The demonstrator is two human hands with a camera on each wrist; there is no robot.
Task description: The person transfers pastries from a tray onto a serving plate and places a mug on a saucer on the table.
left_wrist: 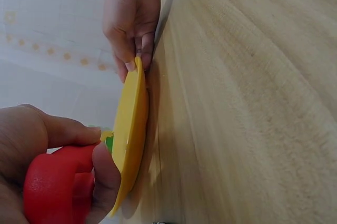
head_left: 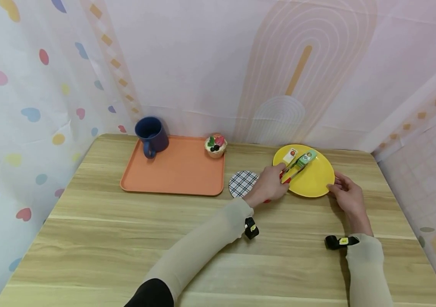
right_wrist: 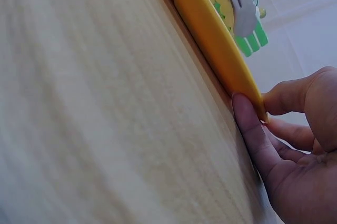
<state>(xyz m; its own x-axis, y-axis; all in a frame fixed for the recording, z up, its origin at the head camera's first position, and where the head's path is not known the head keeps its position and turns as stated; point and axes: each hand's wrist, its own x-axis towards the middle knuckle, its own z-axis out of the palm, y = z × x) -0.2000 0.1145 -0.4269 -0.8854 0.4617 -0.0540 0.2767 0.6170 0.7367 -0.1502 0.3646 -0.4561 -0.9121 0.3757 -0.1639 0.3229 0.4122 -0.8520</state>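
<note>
In the head view my left hand (head_left: 268, 186) grips red-handled tongs (head_left: 297, 171) over the left side of a yellow plate (head_left: 311, 183). The metal tips reach a small green box (head_left: 307, 157); how firmly they clasp it cannot be made out. Beside it on the plate lies a small white box (head_left: 290, 155) with a red picture. The red handle (left_wrist: 50, 187) sits between thumb and fingers in the left wrist view. My right hand (head_left: 350, 197) pinches the plate's right rim, thumb on one side and fingers on the other, as the right wrist view confirms.
A round checked coaster (head_left: 242, 182) lies partly under my left hand. To the left is an orange tray (head_left: 175, 175), with a blue mug (head_left: 155, 135) at its back left corner and a fruit tart (head_left: 215, 147) at its back right. A patterned curtain (head_left: 194, 64) hangs behind the table.
</note>
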